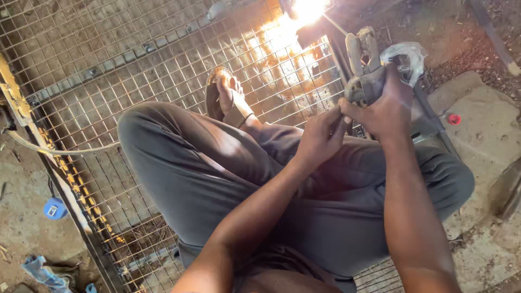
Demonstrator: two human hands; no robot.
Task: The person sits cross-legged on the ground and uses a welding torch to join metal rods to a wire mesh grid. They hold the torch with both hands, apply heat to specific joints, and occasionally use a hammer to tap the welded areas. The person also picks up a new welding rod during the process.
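Note:
My right hand [386, 103] is closed around the grip of a worn metal welding electrode holder [362, 65], its jaws pointing up. My left hand [321, 135] reaches up beside it, fingertips pinching at the base of the holder near my right thumb. Both forearms cross over my bent knees in grey trousers [217, 179]. My sandalled foot [228, 100] rests on a wire mesh panel [108, 65].
A bright glare [304, 13] shines at the top of the mesh. A pale cable [59, 149] runs along the left frame edge. A blue round object [54, 209] lies on the dirt at left, a small red cap [453, 119] on the concrete at right.

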